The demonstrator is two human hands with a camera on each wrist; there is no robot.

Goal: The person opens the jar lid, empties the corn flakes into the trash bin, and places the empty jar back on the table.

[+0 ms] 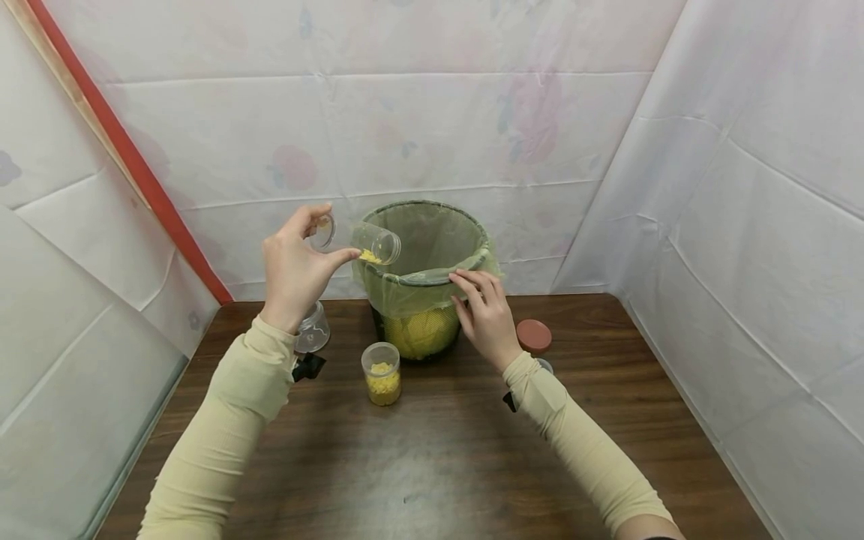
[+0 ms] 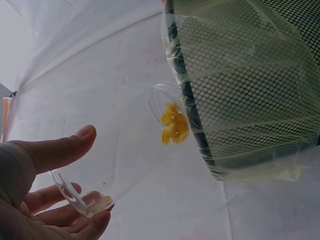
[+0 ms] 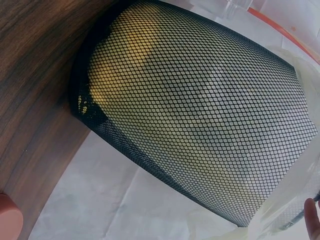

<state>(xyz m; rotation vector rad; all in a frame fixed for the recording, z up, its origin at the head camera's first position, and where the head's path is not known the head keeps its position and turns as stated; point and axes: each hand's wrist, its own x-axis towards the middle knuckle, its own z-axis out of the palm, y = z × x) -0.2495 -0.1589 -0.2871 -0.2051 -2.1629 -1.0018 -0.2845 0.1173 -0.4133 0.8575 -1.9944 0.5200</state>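
Note:
My left hand (image 1: pixel 335 236) pinches a clear plastic jar (image 1: pixel 367 241) between thumb and fingers. The jar lies tilted on its side, mouth against the rim of a black mesh bin (image 1: pixel 418 334) lined with a thin greenish bag (image 1: pixel 432 232). A few yellow bits (image 1: pixel 370 256) sit at the jar's mouth. The left wrist view shows the left hand (image 2: pixel 92 175) around the jar's base, the yellow bits (image 2: pixel 174 130) near the bin (image 2: pixel 250 85). My right hand (image 1: pixel 472 285) rests with straight fingers on the bin's near rim. More yellow stuff (image 3: pixel 115 65) lies in the bin's bottom.
On the dark wooden table (image 1: pixel 439 450) a second open jar (image 1: pixel 382 373) with yellow bits stands in front of the bin. An empty clear jar (image 1: pixel 313 328) is behind my left wrist. A red-brown lid (image 1: pixel 534 335) lies right of the bin. White sheeting walls in three sides.

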